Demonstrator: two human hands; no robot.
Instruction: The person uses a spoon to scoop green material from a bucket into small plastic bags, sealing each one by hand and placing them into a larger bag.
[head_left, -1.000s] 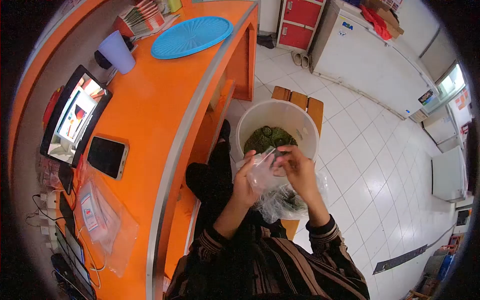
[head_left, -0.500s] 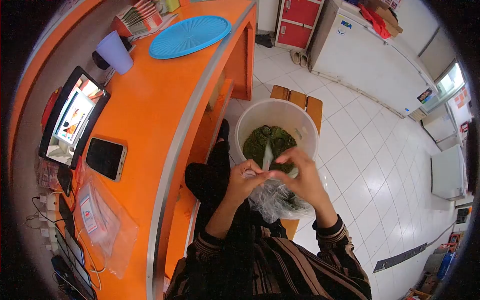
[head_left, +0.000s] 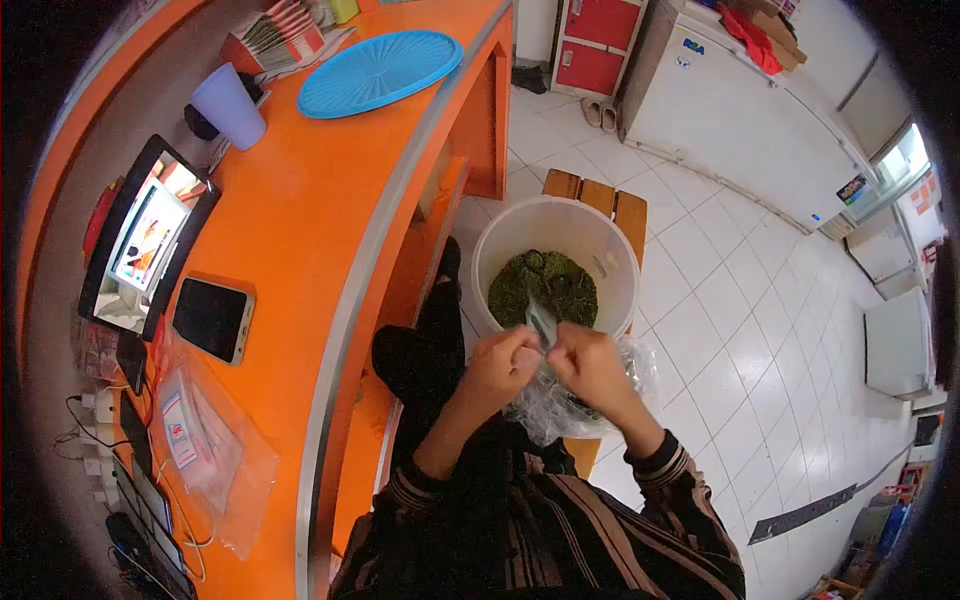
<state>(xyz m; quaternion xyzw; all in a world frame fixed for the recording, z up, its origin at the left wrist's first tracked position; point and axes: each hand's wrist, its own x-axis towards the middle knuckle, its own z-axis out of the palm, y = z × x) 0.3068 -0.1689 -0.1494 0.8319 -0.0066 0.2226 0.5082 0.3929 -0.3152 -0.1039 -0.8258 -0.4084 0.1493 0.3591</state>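
Observation:
Between my two hands is a small clear plastic bag (head_left: 541, 322), pinched at both sides. My left hand (head_left: 500, 367) grips one side with its fingers curled, and my right hand (head_left: 592, 365) closes on the other side. Beyond them stands a white plastic bucket (head_left: 625, 250) holding dark green chopped leaves (head_left: 520, 290). Two small dark round items, hard to make out, lie on the leaves. A heap of clear plastic bags (head_left: 550, 412) is just below my hands, partly hidden by them.
The bucket stands on a slatted wooden bench (head_left: 630, 218). To the left runs an orange counter (head_left: 330, 190) with a blue lid (head_left: 380, 75), a purple cup (head_left: 230, 107), a phone (head_left: 212, 320) and a screen (head_left: 150, 235). A white chest freezer (head_left: 730, 130) is at the back right.
My right fingers have closed from a spread pose onto the bag's side. Both hands have drawn level, and the small bag now sits upright between them.

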